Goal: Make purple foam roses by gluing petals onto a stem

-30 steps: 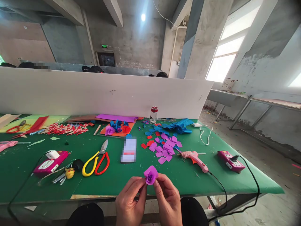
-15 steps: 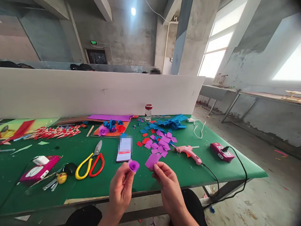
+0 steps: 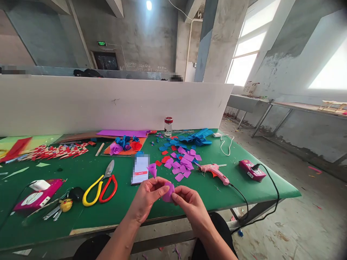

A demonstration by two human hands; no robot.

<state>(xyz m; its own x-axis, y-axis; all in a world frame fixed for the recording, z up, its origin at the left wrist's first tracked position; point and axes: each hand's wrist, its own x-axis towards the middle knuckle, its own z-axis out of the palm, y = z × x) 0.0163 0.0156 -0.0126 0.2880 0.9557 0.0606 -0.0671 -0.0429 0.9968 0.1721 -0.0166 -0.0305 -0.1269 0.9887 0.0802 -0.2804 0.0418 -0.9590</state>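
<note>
Between my two hands, near the table's front edge, is a purple paper petal point(image 3: 168, 192). My left hand point(image 3: 150, 195) pinches its left side with thumb and fingertips, and a small rolled purple paper flower point(image 3: 152, 170) stands up from the same hand. My right hand point(image 3: 189, 202) is closed on the petal's right edge. Beyond them lie loose purple paper pieces point(image 3: 183, 165). A phone point(image 3: 140, 168) rests behind my left hand. The pink glue gun point(image 3: 217, 171) lies to the right of the pieces.
Yellow-and-red-handled scissors point(image 3: 101, 187), keys point(image 3: 58, 207) and a magenta box point(image 3: 38, 195) are on the left of the green table point(image 3: 121, 213). At the back stand a red-capped jar point(image 3: 168, 127) and a white board point(image 3: 135, 103). A corded magenta box point(image 3: 252, 170) sits right.
My hands have come together, and the petal is now held between both. The rolled flower has shifted in my left hand and now points upward. The view has moved slightly.
</note>
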